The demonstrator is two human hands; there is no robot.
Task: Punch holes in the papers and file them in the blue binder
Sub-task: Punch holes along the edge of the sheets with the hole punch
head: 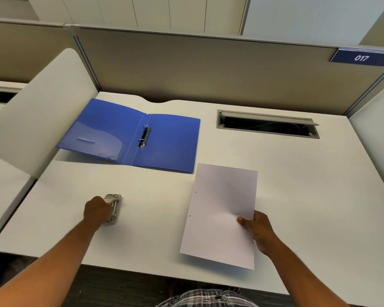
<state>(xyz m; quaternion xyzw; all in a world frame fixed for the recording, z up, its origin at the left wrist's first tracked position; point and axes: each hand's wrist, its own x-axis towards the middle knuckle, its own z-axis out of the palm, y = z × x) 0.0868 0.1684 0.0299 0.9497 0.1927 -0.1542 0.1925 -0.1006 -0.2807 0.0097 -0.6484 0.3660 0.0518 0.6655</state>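
White desk (297,185) spread wide, fenced by grey partition panels (197,69) at the back and pale dividers either side. Over on the right of the back panel, a dark blue plate (361,58) reading 017. Set into the desk's far right, an open cable hatch (267,125), lid tipped up, wires dim inside.

Far left of centre, blue binder (129,136) lying open and flat, clear pocket on the left cover, two-ring clip (144,136) on the spine side, rings seemingly closed, though too small to be sure. Left cover poking past the desk edge toward the divider.

Just right of the binder's near corner, papers (222,216), plain white, lifted off the desk at the near end and casting a shadow below. Two small punched holes along the left margin. Looks like more than one sheet, hard to count.

Right hand (256,230) pinching the papers at the right edge, thumb on top, fingers tucked behind.

Left hand (97,211) well apart from it, out on the near left of the desk, fingers curled over a small grey hole punch (113,209), metal parts showing at the right side of the knuckles, base sitting on the desk.

Down at the bottom edge, a bit of plaid shirt (208,299).
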